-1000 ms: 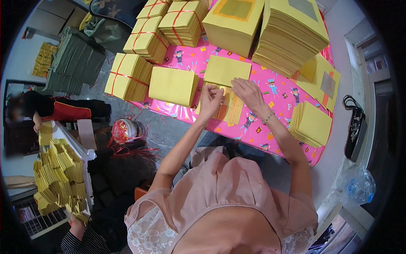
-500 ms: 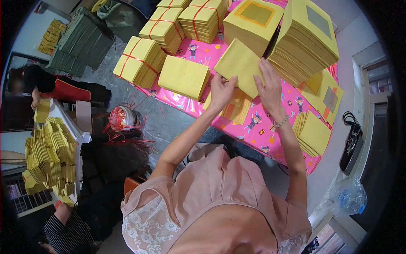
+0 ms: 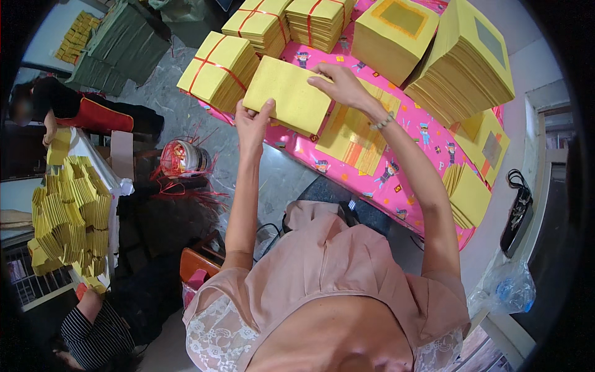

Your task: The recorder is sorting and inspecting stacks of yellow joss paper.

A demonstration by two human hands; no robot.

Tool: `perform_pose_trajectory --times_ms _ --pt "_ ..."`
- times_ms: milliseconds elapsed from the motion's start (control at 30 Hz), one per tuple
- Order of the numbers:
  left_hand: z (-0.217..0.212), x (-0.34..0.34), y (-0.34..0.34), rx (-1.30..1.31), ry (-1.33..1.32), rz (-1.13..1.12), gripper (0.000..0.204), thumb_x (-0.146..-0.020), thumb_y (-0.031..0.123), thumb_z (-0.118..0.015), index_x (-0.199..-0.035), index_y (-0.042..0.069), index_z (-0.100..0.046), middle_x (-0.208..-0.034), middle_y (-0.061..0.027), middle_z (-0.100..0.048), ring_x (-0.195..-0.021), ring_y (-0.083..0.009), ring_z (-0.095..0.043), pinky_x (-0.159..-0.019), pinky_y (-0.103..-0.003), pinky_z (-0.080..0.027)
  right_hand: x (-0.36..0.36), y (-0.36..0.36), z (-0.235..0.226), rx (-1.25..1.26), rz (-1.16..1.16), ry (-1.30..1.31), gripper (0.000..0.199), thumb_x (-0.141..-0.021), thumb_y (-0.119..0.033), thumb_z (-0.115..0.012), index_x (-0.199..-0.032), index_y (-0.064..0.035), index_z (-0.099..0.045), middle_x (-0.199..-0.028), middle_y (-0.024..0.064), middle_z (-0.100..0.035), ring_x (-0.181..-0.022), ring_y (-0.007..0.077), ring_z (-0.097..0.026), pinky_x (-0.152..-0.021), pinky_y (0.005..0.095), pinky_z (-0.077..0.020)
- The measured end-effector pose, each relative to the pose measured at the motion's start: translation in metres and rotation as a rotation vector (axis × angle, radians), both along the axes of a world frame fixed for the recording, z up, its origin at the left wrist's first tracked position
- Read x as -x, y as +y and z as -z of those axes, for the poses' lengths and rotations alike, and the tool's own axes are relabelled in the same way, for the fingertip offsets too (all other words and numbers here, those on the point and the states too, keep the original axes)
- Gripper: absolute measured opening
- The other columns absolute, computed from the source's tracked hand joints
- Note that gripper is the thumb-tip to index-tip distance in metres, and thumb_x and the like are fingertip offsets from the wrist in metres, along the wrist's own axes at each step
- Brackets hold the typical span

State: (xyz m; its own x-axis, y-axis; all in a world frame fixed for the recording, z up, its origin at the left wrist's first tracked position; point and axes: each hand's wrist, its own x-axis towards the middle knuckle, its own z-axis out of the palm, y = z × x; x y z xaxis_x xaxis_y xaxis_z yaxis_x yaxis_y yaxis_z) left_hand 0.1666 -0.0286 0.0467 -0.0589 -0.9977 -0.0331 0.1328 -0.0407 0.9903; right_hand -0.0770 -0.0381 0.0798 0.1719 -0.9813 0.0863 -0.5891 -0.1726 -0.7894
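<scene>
A short stack of folded yellow paper (image 3: 286,93) lies near the table's left edge, between both my hands. My left hand (image 3: 253,127) grips its near left corner, thumb on top and fingers at the side. At the right end my right hand (image 3: 339,85) pinches the stack's edge, thumb toward me. Beneath my right forearm lie flat yellow sheets (image 3: 353,133) with gold and orange patches. Just beyond my left hand stands a yellow paper bundle (image 3: 217,69) tied with red string.
More tied bundles (image 3: 257,22) and two tall yellow paper piles (image 3: 458,68) line the far side of the pink patterned tablecloth (image 3: 390,177). Fanned folded sheets (image 3: 468,195) lie right. On the floor stands a bucket with red string (image 3: 185,160). Two people (image 3: 93,121) are at the left.
Both hands have moved left, from a folded yellow sheet held over the flat sheets to the short stack. That sheet no longer shows apart. The flat sheets are now more exposed.
</scene>
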Motion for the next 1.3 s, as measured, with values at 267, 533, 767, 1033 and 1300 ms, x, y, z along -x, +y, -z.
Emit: perform_pose_trajectory --times_ms 267,533,767,1033,1300 --pt "0.052 -0.01 -0.026 0.074 -0.421 -0.1 0.059 -0.077 0.023 -0.084 -0.116 -0.007 -0.052 -0.094 -0.0139 -0.067 -0.071 -0.0121 -0.061 -0.062 -0.026 -0.05 -0.011 -0.023 0.048 -0.064 0.026 0.223 0.043 -0.091 -0.036 -0.063 -0.112 0.0015 -0.065 -0.109 0.023 -0.068 -0.103 0.0378 -0.064 -0.088 0.0464 -0.0495" --pt "0.035 0.003 -0.016 0.315 -0.87 -0.191 0.07 -0.075 0.029 -0.082 -0.127 -0.005 -0.051 -0.123 -0.0286 -0.054 -0.102 -0.0321 -0.056 -0.09 -0.043 -0.046 -0.009 -0.019 0.057 -0.056 0.053 0.24 0.043 -0.092 -0.035 -0.062 -0.119 -0.0017 -0.062 -0.11 0.022 -0.067 -0.102 0.0383 -0.064 -0.09 0.0471 -0.0495" --pt "0.024 0.016 -0.006 0.722 -1.053 -0.108 0.061 -0.088 0.031 -0.067 -0.14 0.008 -0.048 -0.146 -0.0219 -0.041 -0.13 -0.0424 -0.039 -0.109 -0.056 -0.026 -0.02 -0.014 0.052 -0.035 0.075 0.283 0.039 -0.092 -0.032 -0.061 -0.116 -0.0012 -0.061 -0.101 0.023 -0.068 -0.097 0.0409 -0.065 -0.085 0.0492 -0.0507" --pt "0.042 0.02 0.004 0.607 -1.282 0.206 0.06 -0.096 0.045 -0.052 -0.149 0.021 -0.04 -0.157 -0.017 -0.028 -0.146 -0.0426 -0.018 -0.116 -0.06 -0.011 -0.019 0.007 0.049 0.106 0.13 0.237 0.03 -0.09 -0.025 -0.064 -0.106 -0.0003 -0.061 -0.096 0.0217 -0.065 -0.093 0.0389 -0.064 -0.079 0.0487 -0.0519" --pt "0.024 0.021 -0.004 0.58 -1.341 0.272 0.059 -0.096 0.045 -0.05 -0.147 0.017 -0.042 -0.155 -0.0187 -0.031 -0.143 -0.0446 -0.022 -0.115 -0.059 -0.013 0.042 0.078 0.031 0.297 0.277 0.231 0.027 -0.089 -0.021 -0.064 -0.107 -0.0018 -0.061 -0.1 0.014 -0.059 -0.099 0.0334 -0.059 -0.083 0.044 -0.051"
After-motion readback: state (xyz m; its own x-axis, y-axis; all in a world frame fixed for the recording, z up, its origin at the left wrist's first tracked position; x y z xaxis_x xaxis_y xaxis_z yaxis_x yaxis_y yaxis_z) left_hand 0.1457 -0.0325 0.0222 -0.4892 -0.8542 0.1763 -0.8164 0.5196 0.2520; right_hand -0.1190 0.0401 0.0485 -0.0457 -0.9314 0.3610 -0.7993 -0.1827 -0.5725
